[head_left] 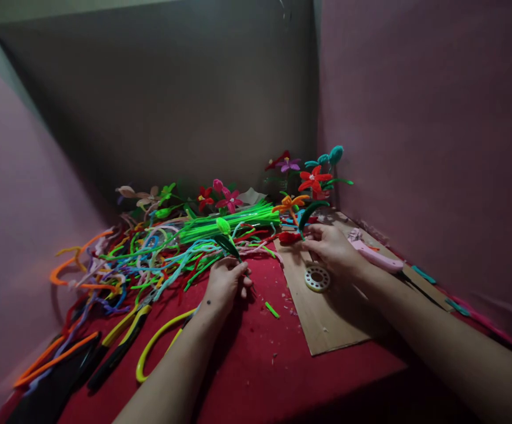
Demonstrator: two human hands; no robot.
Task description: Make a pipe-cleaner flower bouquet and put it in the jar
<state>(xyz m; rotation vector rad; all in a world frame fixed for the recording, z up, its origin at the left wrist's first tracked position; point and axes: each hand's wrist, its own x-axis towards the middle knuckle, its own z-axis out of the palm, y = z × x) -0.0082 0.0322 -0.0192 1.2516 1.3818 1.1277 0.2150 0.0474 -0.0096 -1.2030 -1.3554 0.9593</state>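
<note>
My left hand [226, 281] is closed in a pinch around the stem of a pipe-cleaner flower with a dark green leaf [228, 245]. A bright green bud [223, 226] shows just above that leaf; whether it sits on the same stem I cannot tell. Over the cardboard, my right hand [332, 246] pinches another pipe-cleaner flower, with a red bud [290, 238] pointing left and a dark green leaf [312, 213] curving up. Below the right hand lies a round white spool with holes [317, 278]. A short green pipe-cleaner piece [272, 310] rests between the hands.
Tangled pipe cleaners [150, 259] and a green bundle [238, 221] cover the back left. Yellow-black pliers [123, 335] and yellow-handled scissors [150, 353] lie by my left arm. A pink glue gun [377, 254] rests on the cardboard [339, 330]. Finished flowers [315, 179] stand behind.
</note>
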